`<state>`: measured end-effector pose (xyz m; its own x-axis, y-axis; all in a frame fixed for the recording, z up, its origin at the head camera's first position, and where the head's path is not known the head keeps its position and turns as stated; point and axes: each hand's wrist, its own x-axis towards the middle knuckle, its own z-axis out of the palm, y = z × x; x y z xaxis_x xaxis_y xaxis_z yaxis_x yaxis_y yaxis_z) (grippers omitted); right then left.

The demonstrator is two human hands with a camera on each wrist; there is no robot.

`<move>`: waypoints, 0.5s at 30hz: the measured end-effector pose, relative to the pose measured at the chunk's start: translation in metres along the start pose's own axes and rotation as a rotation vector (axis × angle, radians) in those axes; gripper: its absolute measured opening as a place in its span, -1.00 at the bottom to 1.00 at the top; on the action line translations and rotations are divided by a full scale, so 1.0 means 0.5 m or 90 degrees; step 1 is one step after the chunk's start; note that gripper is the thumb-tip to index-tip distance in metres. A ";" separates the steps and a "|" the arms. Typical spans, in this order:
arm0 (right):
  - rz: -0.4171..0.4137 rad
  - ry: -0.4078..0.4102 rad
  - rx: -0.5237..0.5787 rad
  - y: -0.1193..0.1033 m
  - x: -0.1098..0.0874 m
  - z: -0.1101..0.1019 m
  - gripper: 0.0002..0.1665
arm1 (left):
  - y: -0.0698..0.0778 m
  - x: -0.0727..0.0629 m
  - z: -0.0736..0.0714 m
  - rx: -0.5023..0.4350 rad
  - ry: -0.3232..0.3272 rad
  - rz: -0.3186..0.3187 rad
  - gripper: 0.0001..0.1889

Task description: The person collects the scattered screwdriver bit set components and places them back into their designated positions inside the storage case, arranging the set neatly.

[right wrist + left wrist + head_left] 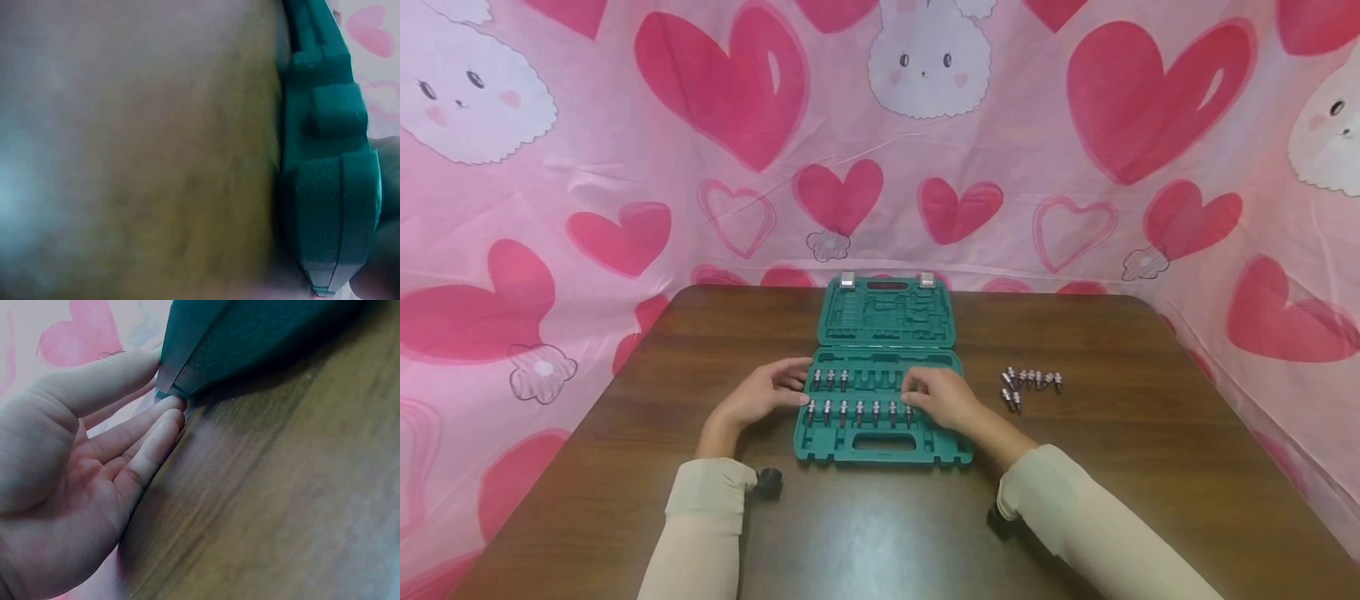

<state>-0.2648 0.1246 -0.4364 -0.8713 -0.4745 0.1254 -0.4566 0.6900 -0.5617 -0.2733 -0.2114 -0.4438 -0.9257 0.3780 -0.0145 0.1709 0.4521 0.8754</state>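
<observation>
A green tool case lies unfolded on the table, its lid laid back behind the base. Several silver bit sockets stand in the front row of slots, and three more fill the left of the row behind. My right hand is over the right part of the base, thumb and forefinger pinching a bit socket at the right end of the front row. My left hand rests against the case's left edge, its fingers fairly straight and touching the side.
Several loose bit sockets lie in a cluster on the brown wooden table, to the right of the case. A pink cloth with hearts hangs behind the table and along both sides.
</observation>
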 end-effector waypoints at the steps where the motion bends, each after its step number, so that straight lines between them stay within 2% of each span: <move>1: 0.004 0.001 0.000 0.000 0.001 0.000 -0.91 | 0.000 0.000 0.000 -0.001 -0.001 0.001 -0.33; 9: 0.007 0.013 0.005 -0.003 0.001 -0.001 -0.90 | -0.003 0.003 -0.003 -0.003 -0.002 0.004 -0.33; 15: -0.016 0.008 0.001 0.001 -0.002 -0.001 -0.92 | -0.007 0.004 -0.001 -0.009 0.000 -0.002 -0.32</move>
<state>-0.2642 0.1256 -0.4361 -0.8618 -0.4844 0.1503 -0.4782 0.6772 -0.5593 -0.2757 -0.2127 -0.4466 -0.9262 0.3766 -0.0171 0.1634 0.4419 0.8820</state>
